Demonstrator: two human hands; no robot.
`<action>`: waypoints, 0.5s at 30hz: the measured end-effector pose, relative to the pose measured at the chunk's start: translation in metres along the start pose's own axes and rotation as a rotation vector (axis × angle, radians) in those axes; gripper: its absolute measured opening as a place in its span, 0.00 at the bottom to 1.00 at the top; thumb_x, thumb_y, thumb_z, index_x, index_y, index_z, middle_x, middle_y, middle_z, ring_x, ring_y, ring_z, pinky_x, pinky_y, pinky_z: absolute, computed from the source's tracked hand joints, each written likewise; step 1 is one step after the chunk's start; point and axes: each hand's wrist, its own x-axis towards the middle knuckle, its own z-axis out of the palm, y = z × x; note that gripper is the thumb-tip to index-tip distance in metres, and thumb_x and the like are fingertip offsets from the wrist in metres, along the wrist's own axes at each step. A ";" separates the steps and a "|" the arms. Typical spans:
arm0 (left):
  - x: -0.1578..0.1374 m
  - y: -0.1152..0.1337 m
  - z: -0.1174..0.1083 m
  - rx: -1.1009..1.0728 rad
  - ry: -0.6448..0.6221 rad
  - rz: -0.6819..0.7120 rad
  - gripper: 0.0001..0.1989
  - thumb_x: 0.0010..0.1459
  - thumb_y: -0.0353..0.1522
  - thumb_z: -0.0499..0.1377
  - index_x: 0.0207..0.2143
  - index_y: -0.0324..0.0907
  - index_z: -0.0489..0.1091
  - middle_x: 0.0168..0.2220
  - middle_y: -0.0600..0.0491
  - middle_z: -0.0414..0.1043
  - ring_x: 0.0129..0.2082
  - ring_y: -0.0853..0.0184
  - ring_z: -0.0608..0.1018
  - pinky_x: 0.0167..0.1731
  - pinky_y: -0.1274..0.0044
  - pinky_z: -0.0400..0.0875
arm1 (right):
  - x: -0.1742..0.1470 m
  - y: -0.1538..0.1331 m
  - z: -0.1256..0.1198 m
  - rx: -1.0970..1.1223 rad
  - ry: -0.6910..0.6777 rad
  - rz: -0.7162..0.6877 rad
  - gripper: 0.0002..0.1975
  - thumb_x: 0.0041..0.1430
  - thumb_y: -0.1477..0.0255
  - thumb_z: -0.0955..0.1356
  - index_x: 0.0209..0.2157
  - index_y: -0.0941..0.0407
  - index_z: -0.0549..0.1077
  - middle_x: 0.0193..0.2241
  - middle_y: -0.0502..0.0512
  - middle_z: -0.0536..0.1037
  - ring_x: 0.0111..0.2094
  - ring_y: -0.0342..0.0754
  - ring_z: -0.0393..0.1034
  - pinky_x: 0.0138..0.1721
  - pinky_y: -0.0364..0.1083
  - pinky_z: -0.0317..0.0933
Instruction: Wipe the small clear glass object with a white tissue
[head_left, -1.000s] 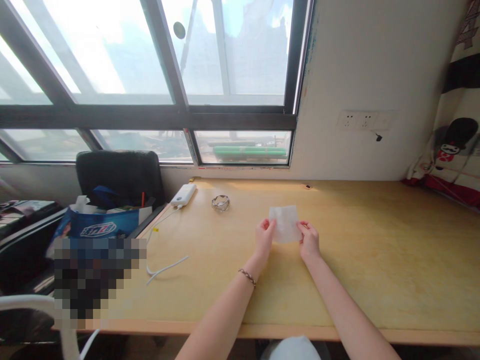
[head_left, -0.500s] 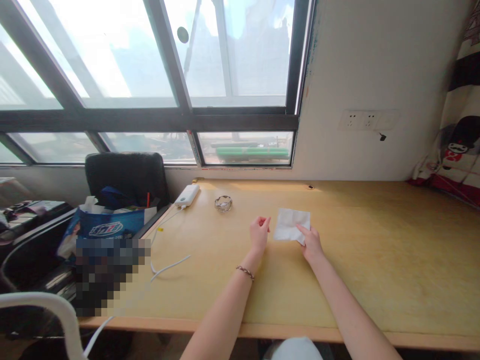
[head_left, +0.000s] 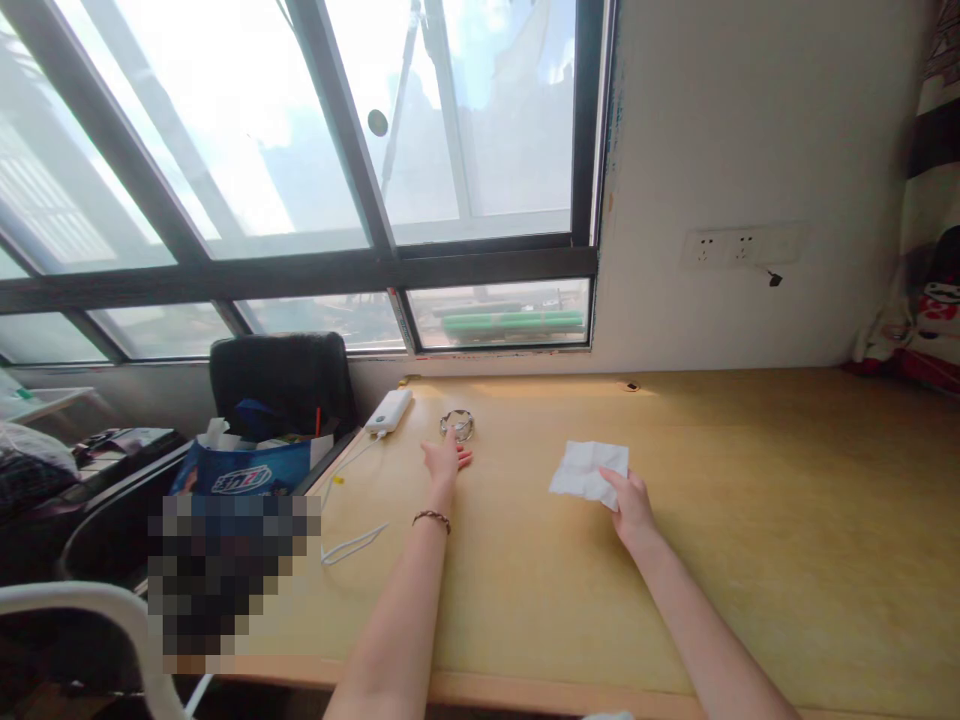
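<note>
The left hand (head_left: 445, 462), fingers spread, is nearer to the metal ring (head_left: 459, 425), which lies ahead on the surface (head_left: 750, 530) at its fingertips, contact unclear; the right hand (head_left: 631, 502) pinches a tissue (head_left: 586, 470).

Bright window (head_left: 502, 150), black chair (head_left: 281, 375), pale wall (head_left: 750, 130)

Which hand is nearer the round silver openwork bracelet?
Left. The left hand, open, overlaps the near side of the bracelet in view, contact unclear; the right hand is well to its right, pinching a white square tissue.
</note>
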 end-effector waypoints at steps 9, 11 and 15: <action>0.011 0.020 0.014 0.050 -0.130 -0.192 0.11 0.47 0.31 0.54 0.33 0.32 0.61 0.19 0.46 0.68 0.18 0.63 0.74 0.17 0.76 0.69 | -0.005 -0.005 0.003 -0.079 -0.056 0.027 0.10 0.37 0.72 0.68 0.26 0.61 0.70 0.20 0.52 0.75 0.22 0.47 0.69 0.23 0.42 0.62; -0.001 0.018 0.019 0.010 -0.171 -0.203 0.09 0.47 0.29 0.53 0.32 0.32 0.61 0.19 0.47 0.68 0.19 0.64 0.75 0.19 0.76 0.70 | -0.004 -0.005 0.003 -0.081 -0.045 0.009 0.10 0.37 0.72 0.67 0.26 0.60 0.70 0.19 0.51 0.74 0.21 0.46 0.68 0.22 0.42 0.61; -0.042 0.009 0.038 -0.091 -0.368 -0.225 0.05 0.45 0.28 0.52 0.28 0.35 0.62 0.20 0.47 0.69 0.23 0.67 0.75 0.24 0.80 0.70 | -0.002 -0.002 0.002 -0.072 -0.053 -0.041 0.11 0.38 0.72 0.67 0.29 0.60 0.70 0.22 0.51 0.75 0.22 0.46 0.68 0.23 0.42 0.61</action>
